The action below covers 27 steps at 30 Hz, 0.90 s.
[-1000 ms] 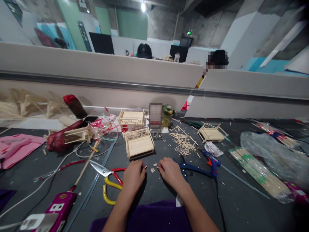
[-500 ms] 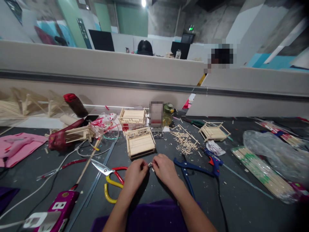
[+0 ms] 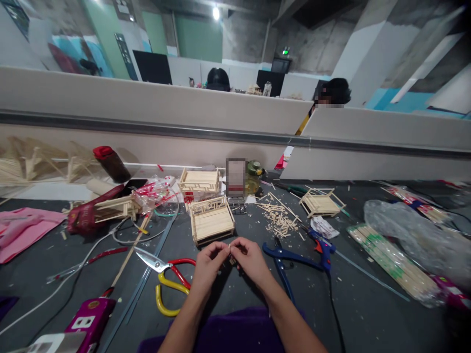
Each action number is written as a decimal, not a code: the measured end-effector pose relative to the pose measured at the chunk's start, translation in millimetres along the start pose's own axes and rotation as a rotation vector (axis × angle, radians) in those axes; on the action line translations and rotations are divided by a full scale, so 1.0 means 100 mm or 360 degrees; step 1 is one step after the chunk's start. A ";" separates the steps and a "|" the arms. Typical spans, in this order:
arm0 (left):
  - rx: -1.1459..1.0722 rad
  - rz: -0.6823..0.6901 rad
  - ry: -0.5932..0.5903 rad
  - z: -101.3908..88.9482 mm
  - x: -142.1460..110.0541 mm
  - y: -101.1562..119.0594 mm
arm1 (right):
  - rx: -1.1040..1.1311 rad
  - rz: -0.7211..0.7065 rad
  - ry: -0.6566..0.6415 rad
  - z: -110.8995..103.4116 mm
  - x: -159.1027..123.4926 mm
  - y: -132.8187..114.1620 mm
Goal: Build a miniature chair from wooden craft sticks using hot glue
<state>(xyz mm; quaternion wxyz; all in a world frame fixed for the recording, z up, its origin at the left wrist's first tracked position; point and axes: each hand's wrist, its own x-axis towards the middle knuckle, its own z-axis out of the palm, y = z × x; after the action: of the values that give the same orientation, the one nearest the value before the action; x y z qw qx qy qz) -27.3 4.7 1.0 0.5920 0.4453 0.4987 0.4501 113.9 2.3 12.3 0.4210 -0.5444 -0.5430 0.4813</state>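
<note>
My left hand [image 3: 207, 266] and my right hand [image 3: 250, 259] meet just above the dark table [image 3: 368, 314], fingertips pinched together on tiny wooden stick pieces [image 3: 231, 251]. Directly beyond them stands a small stick-built bed model [image 3: 211, 221]. Red and yellow scissors [image 3: 166, 277] lie to the left of my left hand. Blue pliers [image 3: 282, 260] lie to the right of my right hand.
A blue glue gun [image 3: 321, 245], a scatter of cut sticks [image 3: 277, 215], two more stick models [image 3: 199, 181] [image 3: 321, 202] and bagged skewers [image 3: 390, 262] surround the hands. A magenta power strip [image 3: 88, 321], cables and pink paper [image 3: 22, 230] are on the left. Other people sit behind the partition [image 3: 147, 108].
My two hands have come together from slightly apart and lifted a little toward the bed model, now pinching small stick pieces between them.
</note>
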 end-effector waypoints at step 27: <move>0.1680 0.0605 0.0370 -0.31 0.11 -0.13 | -0.1525 -0.0004 0.0105 -0.20 0.32 -0.02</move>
<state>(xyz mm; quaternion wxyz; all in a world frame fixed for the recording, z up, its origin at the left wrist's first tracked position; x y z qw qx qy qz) -56.0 15.0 -16.6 0.1393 0.7100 0.6289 0.2847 131.4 35.1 15.9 0.1402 -0.6915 -0.6906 0.1588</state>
